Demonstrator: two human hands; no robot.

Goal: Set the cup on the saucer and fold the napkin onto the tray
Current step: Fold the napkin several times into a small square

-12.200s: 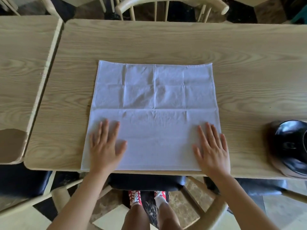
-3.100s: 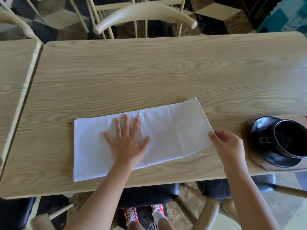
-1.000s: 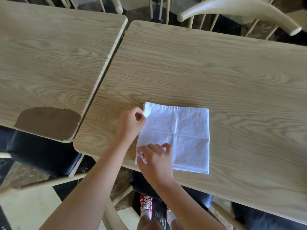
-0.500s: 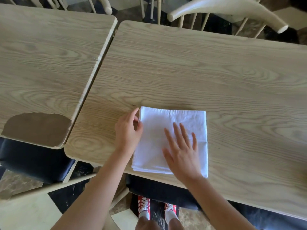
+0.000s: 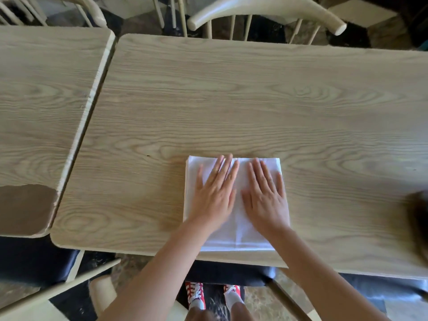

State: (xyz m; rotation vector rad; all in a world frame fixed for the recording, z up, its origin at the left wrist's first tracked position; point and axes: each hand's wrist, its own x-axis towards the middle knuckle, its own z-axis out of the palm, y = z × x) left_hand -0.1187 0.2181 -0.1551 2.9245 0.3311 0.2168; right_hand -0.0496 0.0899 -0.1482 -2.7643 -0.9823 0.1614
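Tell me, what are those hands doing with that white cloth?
A person is folding a white napkin on a wooden table. It is already folded into a small square near the table's front edge. The left hand and the right hand both lie flat on it, fingers spread, pressing it smooth. Neither hand is gripping anything. No tray can be made out here, only a blurry dark shape at the right edge, so the napkin is not on one yet.
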